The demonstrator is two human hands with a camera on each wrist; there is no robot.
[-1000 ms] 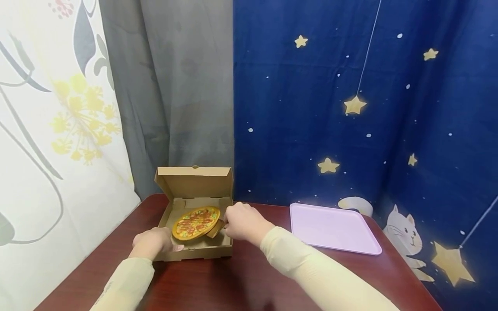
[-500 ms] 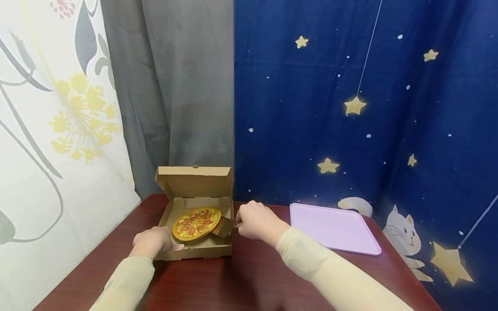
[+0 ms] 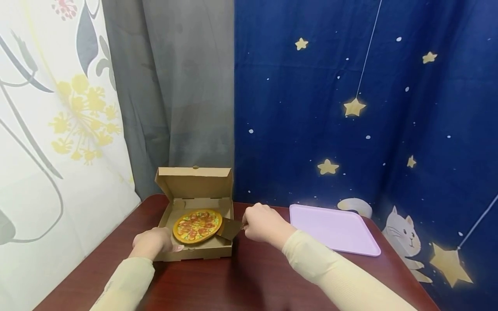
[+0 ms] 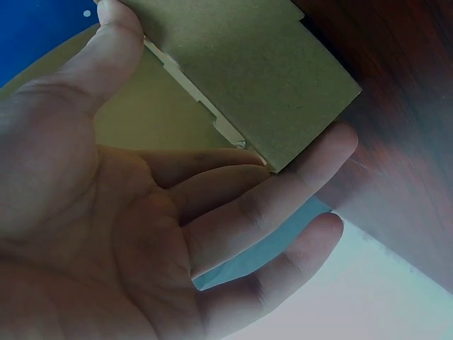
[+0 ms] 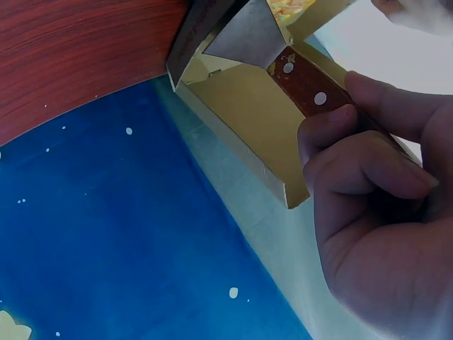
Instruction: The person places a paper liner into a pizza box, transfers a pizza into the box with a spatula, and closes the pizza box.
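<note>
A small pizza [image 3: 197,226] with a yellow crust lies tilted inside an uncovered cardboard pizza box [image 3: 212,252], its lid raised at the back. My left hand [image 3: 152,241] holds the box's front left corner. In the left wrist view the thumb and fingers of that hand [image 4: 141,205] lie on either side of the cardboard corner. My right hand [image 3: 263,222] grips a spatula [image 3: 230,229] just right of the box. The right wrist view shows its riveted wooden handle [image 5: 304,81] in curled fingers. Its metal blade reaches over the box's right wall to the pizza's right edge.
A light purple tray [image 3: 334,229] lies to the right on the dark red table [image 3: 264,276]. Behind the table hang a grey curtain [image 3: 198,86] and a blue curtain [image 3: 288,112] with stars. A white patterned curtain [image 3: 89,207] hangs along the left.
My right hand has moved right, out past the box's right wall, drawing the spatula along so more of its blade shows. The pizza has shifted slightly right. My left hand stays at the box corner.
</note>
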